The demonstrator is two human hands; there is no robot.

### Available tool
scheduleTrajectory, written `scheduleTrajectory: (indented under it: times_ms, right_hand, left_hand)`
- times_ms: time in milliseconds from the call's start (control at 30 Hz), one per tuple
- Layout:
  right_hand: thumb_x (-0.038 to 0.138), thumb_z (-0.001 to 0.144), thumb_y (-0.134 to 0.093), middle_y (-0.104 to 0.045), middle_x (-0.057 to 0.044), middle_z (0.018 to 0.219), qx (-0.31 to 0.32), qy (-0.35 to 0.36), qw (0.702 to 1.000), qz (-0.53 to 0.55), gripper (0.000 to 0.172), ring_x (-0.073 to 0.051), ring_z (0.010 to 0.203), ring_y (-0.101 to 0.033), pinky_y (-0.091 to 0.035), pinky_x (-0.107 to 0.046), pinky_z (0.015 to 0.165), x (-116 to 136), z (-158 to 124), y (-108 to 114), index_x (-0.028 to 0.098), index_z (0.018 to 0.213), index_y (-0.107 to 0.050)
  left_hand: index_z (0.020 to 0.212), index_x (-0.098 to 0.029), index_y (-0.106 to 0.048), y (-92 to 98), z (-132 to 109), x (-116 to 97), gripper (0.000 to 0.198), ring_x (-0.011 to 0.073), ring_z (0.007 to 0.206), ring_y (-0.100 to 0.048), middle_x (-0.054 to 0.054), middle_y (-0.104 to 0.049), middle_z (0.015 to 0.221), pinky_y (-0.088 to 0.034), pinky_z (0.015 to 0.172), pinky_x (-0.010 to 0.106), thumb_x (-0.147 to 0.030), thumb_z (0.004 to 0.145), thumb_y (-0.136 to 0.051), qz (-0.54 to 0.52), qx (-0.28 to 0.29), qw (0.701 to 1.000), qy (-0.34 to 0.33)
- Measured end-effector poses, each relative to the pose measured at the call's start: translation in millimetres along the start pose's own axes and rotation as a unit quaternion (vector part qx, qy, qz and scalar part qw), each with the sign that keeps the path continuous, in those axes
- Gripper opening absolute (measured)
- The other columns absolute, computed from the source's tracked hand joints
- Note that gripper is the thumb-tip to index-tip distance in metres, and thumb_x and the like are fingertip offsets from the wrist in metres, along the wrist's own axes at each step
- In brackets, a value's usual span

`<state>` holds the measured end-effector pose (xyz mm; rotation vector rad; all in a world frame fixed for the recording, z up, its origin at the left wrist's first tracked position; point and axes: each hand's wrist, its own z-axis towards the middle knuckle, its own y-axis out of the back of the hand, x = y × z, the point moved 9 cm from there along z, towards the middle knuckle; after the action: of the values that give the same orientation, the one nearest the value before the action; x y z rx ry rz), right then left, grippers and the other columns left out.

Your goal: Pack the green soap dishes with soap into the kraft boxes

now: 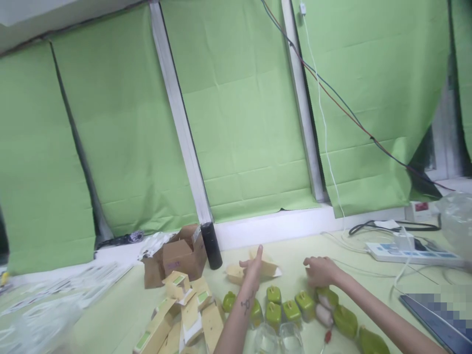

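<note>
My left hand (pixel 252 271) reaches over a light yellow, opened-out carton (pixel 270 268), its visible fingers apart. The carton lies behind and beside the hand; whether they touch is unclear. My right hand (pixel 320 271) is to the right of it, fingers curled in; I cannot see what, if anything, is between them. Just below the right hand lie green pouch-like containers (pixel 345 320) and a pale one (pixel 324 314). Several small green-topped jars (pixel 273 314) with loop handles stand between my forearms. Clear cups (pixel 266 338) stand at the bottom edge.
Yellow cartons (pixel 190 312) are heaped left of my left forearm. Behind them stand an open brown cardboard box (pixel 180 258) and a black cylinder (pixel 211 246). A white power strip (pixel 409 254) with cables and a dark flat device (pixel 438 319) lie on the right.
</note>
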<state>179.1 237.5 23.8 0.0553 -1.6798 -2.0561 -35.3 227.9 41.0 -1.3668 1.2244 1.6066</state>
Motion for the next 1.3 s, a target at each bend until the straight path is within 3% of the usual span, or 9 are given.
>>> scheduleTrajectory:
  times_ms: [100, 233, 367, 467, 567, 733, 933, 1133, 1300]
  right_hand:
    - [0.029, 0.090, -0.054, -0.060, -0.006, 0.112, 0.005, -0.020, 0.999, 0.042, 0.024, -0.019, 0.091, -0.061, -0.051, -0.039, 0.077, -3, -2, 7, 0.017, 0.111, -0.056]
    - [0.031, 0.083, -0.061, -0.058, -0.008, 0.120, -0.034, 0.036, 0.990, 0.129, 0.040, -0.022, 0.105, -0.056, -0.047, -0.037, 0.089, 27, -19, 40, 0.018, 0.120, -0.052]
    - [0.037, 0.078, -0.063, -0.059, -0.002, 0.120, -0.035, 0.126, 0.968, 0.213, 0.047, -0.020, 0.107, -0.057, -0.048, -0.030, 0.089, 71, -42, 61, 0.026, 0.122, -0.050]
    - [0.031, 0.077, -0.062, -0.058, -0.005, 0.117, -0.081, 0.143, 0.956, 0.245, 0.042, -0.025, 0.107, -0.055, -0.046, -0.037, 0.089, 88, -52, 73, 0.025, 0.117, -0.051]
    - [0.025, 0.078, -0.059, -0.060, -0.007, 0.103, -0.125, 0.146, 0.946, 0.260, 0.035, -0.025, 0.096, -0.058, -0.047, -0.040, 0.084, 95, -56, 79, 0.023, 0.112, -0.051]
    - [0.036, 0.088, -0.047, -0.052, 0.006, 0.061, -0.054, 0.142, 0.951, 0.268, 0.019, -0.012, 0.049, -0.053, -0.044, -0.023, 0.047, 102, -53, 62, 0.024, 0.100, -0.057]
    - [0.027, 0.082, -0.050, -0.051, 0.001, 0.089, -0.116, 0.112, 0.963, 0.217, 0.008, -0.009, 0.047, -0.046, -0.043, -0.026, 0.048, 96, -51, 61, 0.026, 0.088, -0.055]
    - [0.013, 0.076, -0.051, -0.050, -0.005, 0.108, -0.136, 0.173, 0.952, 0.214, 0.023, -0.019, 0.084, -0.058, -0.049, -0.031, 0.069, 112, -57, 64, 0.025, 0.095, -0.057]
    - [0.015, 0.079, -0.050, -0.055, -0.006, 0.110, -0.140, 0.175, 0.944, 0.243, 0.013, -0.020, 0.083, -0.060, -0.050, -0.034, 0.068, 112, -58, 58, 0.023, 0.080, -0.061]
  left_hand:
    - [0.127, -0.017, -0.042, 1.3, -13, -8, 0.052, 0.0285, 0.120, -0.042, 0.012, -0.042, 0.134, -0.036, 0.099, 0.049, -0.029, 0.080, -0.060, 0.081, 0.015, 0.995, -0.062]
    - [0.138, -0.015, -0.025, -19.7, -57, -22, 0.102, 0.0293, 0.136, -0.016, 0.014, -0.025, 0.147, -0.016, 0.111, 0.037, -0.022, 0.052, -0.079, 0.144, 0.158, 0.961, -0.175]
    - [0.140, -0.026, -0.023, -30.3, -90, -31, 0.096, 0.0318, 0.130, -0.030, 0.009, -0.035, 0.143, -0.026, 0.106, 0.045, -0.031, 0.059, -0.074, 0.168, 0.243, 0.930, -0.221]
    - [0.140, -0.028, -0.020, -24.8, -94, -37, 0.090, 0.0329, 0.121, -0.042, 0.010, -0.042, 0.137, -0.036, 0.097, 0.046, -0.032, 0.064, -0.070, 0.204, 0.232, 0.915, -0.261]
    - [0.137, -0.026, -0.026, -14.7, -94, -36, 0.083, 0.0315, 0.122, -0.040, 0.010, -0.040, 0.139, -0.034, 0.099, 0.044, -0.025, 0.065, -0.068, 0.236, 0.202, 0.904, -0.293]
    - [0.120, -0.022, -0.042, -7.8, -97, -29, 0.055, 0.0281, 0.108, -0.050, 0.010, -0.053, 0.117, -0.042, 0.087, 0.042, -0.020, 0.069, -0.062, 0.270, 0.181, 0.886, -0.330]
    - [0.109, -0.016, -0.037, -13.9, -99, -25, 0.037, 0.0285, 0.088, -0.056, 0.014, -0.053, 0.105, -0.046, 0.070, 0.044, -0.018, 0.075, -0.051, 0.316, 0.156, 0.855, -0.380]
    - [0.111, -0.021, -0.033, -12.7, -100, -30, 0.048, 0.0277, 0.106, -0.050, 0.012, -0.052, 0.113, -0.042, 0.085, 0.046, -0.004, 0.069, -0.048, 0.324, 0.151, 0.832, -0.424]
    - [0.108, -0.020, -0.037, -12.3, -99, -33, 0.053, 0.0281, 0.106, -0.051, 0.010, -0.055, 0.110, -0.041, 0.088, 0.048, 0.000, 0.061, -0.051, 0.301, 0.156, 0.848, -0.407]
